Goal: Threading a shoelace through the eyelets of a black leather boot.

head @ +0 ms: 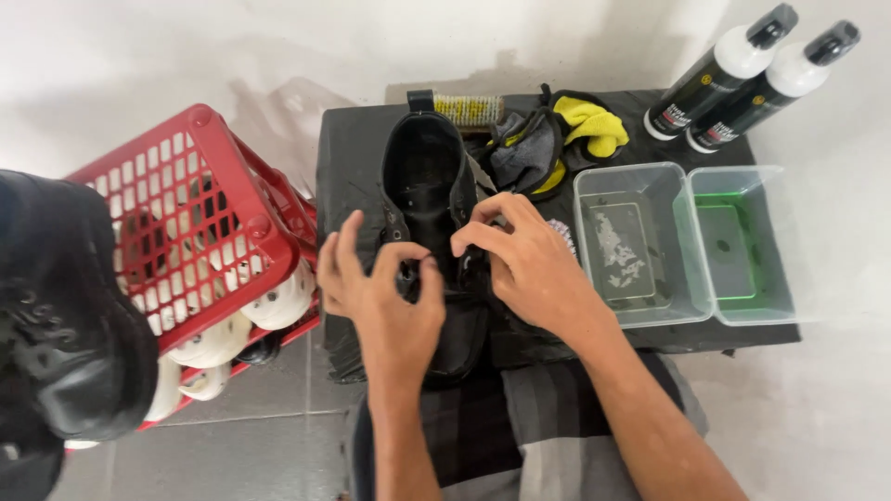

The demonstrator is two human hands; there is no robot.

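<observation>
Two bare hands are set on a black boot [429, 199] that lies on a low black table [353, 148], its open top turned away from the wearer of the camera and its toe towards the lap. The left hand [385, 288] is pinched, thumb meeting fingertips, on what appears to be a black lace at the left row of eyelets; the right hand [524, 264] is curled over the right side, its fingertips pressed at the lacing, though whether anything is held between them cannot be told. Behind the boot a bristle brush [469, 109] and a grey-and-yellow cloth [557, 134] are laid, two clear tubs [682, 241] are placed just beside it to the right, and two spray bottles [752, 79] are lying beyond them. A red basket [200, 213] with white shoes under it is seen at the left. For lace work here, it is judged that the boot is best steadied by one hand while the lace is drawn gently and evenly, eyelet by eyelet, so nothing is snagged or frayed
</observation>
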